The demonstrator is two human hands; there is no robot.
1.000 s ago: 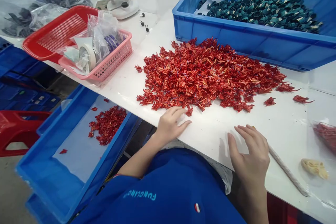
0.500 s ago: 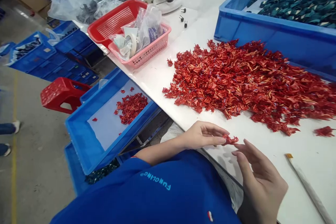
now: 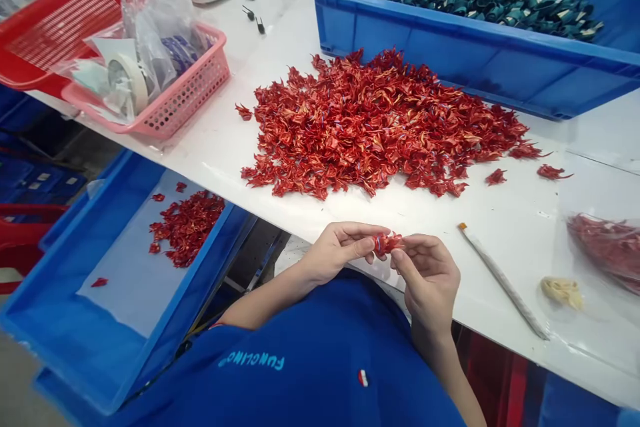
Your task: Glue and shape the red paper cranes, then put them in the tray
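Both my hands are raised just above the white table's front edge. My left hand (image 3: 340, 252) and my right hand (image 3: 427, 277) pinch one small folded red foil piece (image 3: 386, 243) between their fingertips. Its shape is partly hidden by my fingers. Farther forward, a large loose pile of similar red folded pieces (image 3: 370, 127) lies on the white table (image 3: 500, 227), apart from both hands. Several stray pieces lie at the pile's right side.
A blue crate (image 3: 450, 60) of dark green folded pieces stands behind the pile. At lower left, a blue tray (image 3: 180, 307) holds red pieces (image 3: 187, 227). A pink basket (image 3: 190, 103) with tape sits at left. At right lie a thin white stick (image 3: 503, 280) and a clear bag (image 3: 600, 250) of red pieces.
My hands went from resting flat on the table to lifting a red piece. They now hold it together, closer to my body. The view has shifted as my head moved.
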